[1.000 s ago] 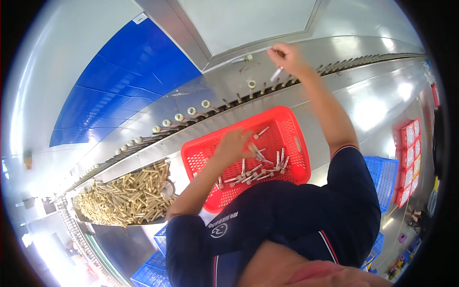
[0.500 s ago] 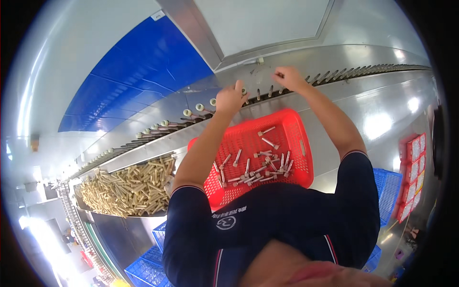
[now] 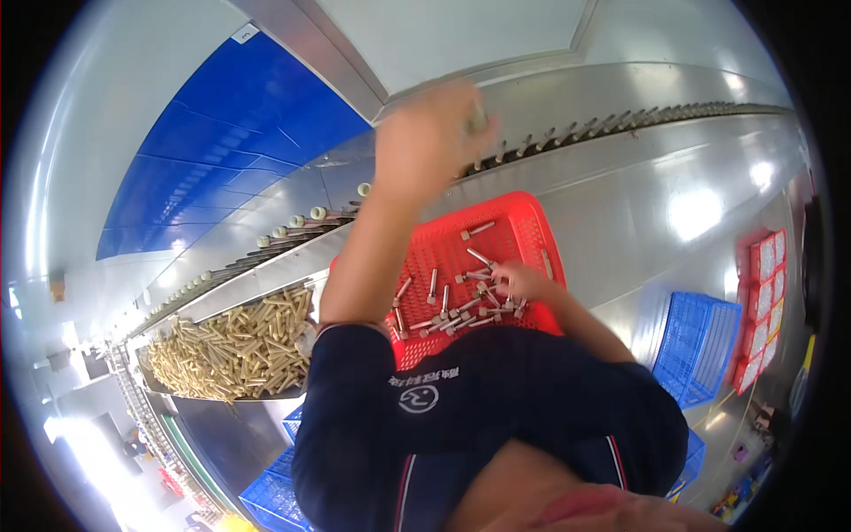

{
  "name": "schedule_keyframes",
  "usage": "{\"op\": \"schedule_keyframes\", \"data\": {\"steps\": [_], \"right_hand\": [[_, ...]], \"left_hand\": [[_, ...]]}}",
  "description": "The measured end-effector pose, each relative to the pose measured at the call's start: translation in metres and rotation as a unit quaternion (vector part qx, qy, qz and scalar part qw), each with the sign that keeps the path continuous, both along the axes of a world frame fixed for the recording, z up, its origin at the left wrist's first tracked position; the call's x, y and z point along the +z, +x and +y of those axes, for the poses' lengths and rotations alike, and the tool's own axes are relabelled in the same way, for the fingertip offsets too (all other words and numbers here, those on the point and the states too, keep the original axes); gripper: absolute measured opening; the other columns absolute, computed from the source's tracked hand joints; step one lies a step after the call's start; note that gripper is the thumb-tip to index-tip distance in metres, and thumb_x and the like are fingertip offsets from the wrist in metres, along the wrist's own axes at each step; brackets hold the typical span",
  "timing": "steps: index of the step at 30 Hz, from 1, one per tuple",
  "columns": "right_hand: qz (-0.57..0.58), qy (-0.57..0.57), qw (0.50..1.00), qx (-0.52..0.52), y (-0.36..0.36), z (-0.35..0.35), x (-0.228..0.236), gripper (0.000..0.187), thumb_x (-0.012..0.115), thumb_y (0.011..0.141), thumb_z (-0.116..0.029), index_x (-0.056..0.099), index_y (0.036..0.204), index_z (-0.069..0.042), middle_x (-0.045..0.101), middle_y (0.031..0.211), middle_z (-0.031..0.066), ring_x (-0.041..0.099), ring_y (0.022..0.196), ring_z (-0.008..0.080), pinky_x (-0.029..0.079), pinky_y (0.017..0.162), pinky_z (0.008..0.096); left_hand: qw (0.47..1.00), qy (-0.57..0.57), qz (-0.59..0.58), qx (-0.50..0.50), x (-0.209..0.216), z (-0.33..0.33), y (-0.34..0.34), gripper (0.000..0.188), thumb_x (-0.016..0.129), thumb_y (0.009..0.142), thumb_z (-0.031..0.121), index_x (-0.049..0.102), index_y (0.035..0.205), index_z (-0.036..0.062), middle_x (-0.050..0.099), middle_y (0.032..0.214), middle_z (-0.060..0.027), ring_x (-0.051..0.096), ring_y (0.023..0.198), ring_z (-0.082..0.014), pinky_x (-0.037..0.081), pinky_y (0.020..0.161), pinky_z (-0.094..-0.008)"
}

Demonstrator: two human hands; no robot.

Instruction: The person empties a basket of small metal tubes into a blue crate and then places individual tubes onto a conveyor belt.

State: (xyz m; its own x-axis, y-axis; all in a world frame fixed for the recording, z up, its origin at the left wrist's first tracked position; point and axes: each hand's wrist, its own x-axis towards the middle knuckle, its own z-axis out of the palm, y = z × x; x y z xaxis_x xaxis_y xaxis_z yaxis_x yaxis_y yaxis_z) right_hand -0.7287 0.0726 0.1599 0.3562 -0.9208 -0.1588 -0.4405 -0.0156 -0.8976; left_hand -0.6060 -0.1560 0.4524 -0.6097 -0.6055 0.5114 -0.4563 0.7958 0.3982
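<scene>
Smeared by motion, my left hand (image 3: 421, 142) is raised over the row of metal pins (image 3: 567, 137) along the steel bench. Its fingers are curled around a pale greenish piece (image 3: 479, 117), too blurred to name. My right hand (image 3: 523, 280) is down inside the red plastic basket (image 3: 548, 232), fingertips drawn together among loose metal rods with square, brownish heads. One such rod (image 3: 480, 257) lies right against the fingertips, but whether it is gripped is hidden. Left of my left arm, pale ring-shaped heads (image 3: 319, 214) sit on some pins.
A heap of brass-coloured tubes (image 3: 239, 350) fills a tray at the left. Blue plastic crates (image 3: 698, 346) stand at the right and lower left. Red trays with pale contents (image 3: 761, 310) stand farther right. A blue sheet (image 3: 257, 133) covers part of the back wall.
My right hand has come away from the pins, down and back into the red basket. My left hand has lifted above the pin row. The whole view has shifted slightly.
</scene>
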Motion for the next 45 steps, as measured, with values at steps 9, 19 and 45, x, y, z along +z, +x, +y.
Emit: {"op": "schedule_keyframes", "data": {"steps": [9, 19, 45], "right_hand": [[0.126, -0.313, 0.918, -0.206, 0.001, -0.136, 0.123, 0.036, 0.066, 0.077, -0.015, 0.057, 0.11, -0.005, 0.059, 0.104, 0.0153, 0.053, 0.101, 0.0344, 0.042, 0.09, 0.0413], [0.299, -0.296, 0.904, -0.069, -0.017, -0.236, 0.16, 0.026, 0.066, 0.077, -0.027, 0.053, 0.077, -0.005, 0.057, 0.066, 0.0141, 0.059, 0.065, 0.0327, 0.048, 0.058, 0.0419], [0.046, -0.25, 0.957, -0.136, -0.021, -0.225, 0.191, 0.021, 0.064, 0.081, -0.021, 0.055, 0.091, -0.005, 0.062, 0.068, 0.009, 0.061, 0.052, 0.0125, 0.046, 0.043, 0.028]], "left_hand": [[0.959, 0.173, -0.22, 0.04, -0.203, 0.1, 0.103, 0.041, 0.071, 0.072, 0.03, 0.06, 0.106, 0.009, 0.054, 0.122, -0.0151, 0.05, 0.111, -0.0346, 0.039, 0.095, -0.0451], [0.98, 0.144, -0.127, 0.059, -0.152, -0.027, 0.048, 0.029, 0.07, 0.071, 0.013, 0.056, 0.096, 0.0063, 0.063, 0.085, -0.0107, 0.062, 0.074, -0.0323, 0.048, 0.065, -0.0434], [0.984, 0.151, -0.037, 0.086, -0.16, -0.024, 0.098, 0.04, 0.072, 0.069, 0.025, 0.059, 0.106, 0.0134, 0.061, 0.088, -0.0115, 0.06, 0.084, -0.0311, 0.048, 0.07, -0.0423]]}}
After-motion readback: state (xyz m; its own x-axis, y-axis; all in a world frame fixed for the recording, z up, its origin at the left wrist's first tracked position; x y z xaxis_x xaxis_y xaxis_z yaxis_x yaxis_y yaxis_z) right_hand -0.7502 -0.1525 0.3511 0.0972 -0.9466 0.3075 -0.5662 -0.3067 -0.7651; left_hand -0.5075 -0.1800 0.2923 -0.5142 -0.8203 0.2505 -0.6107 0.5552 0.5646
